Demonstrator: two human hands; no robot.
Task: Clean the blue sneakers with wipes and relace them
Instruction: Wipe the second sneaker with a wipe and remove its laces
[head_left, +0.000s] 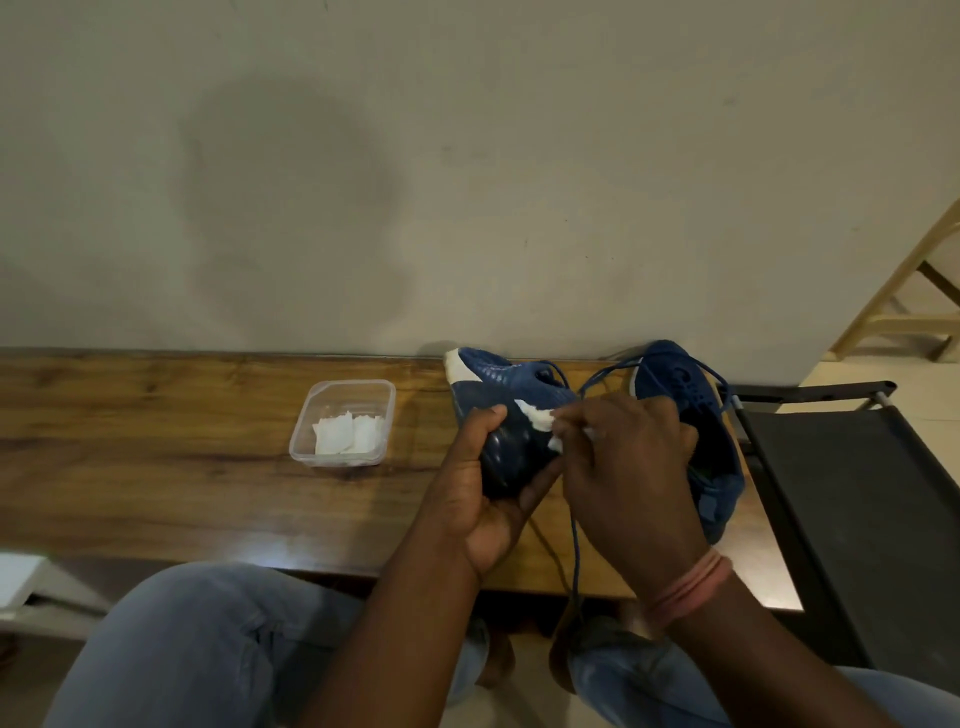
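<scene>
Sneaker wiping at the desk's (156, 441) far edge.
Left grip (485, 493) clasps blue-and-white textured sneaker (511, 415); right grip (623, 467) pinches white wipe (555, 443); no legible writing.

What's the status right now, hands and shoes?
Left hand grips sneaker. Right hand pinches wipe against it. Second sneaker behind right hand, lace dangling. Nothing in the way.

**Room / background**

Plain off-white wall (467, 156) fills the far side, with a soft round shadow on its left part. Wooden table (156, 457) butts against it; grain runs left-right, with a light glare on the near edge. Black chair (841, 493) just right of the table. Light wooden frame (914, 306) far right, on pale floor (930, 379).
</scene>
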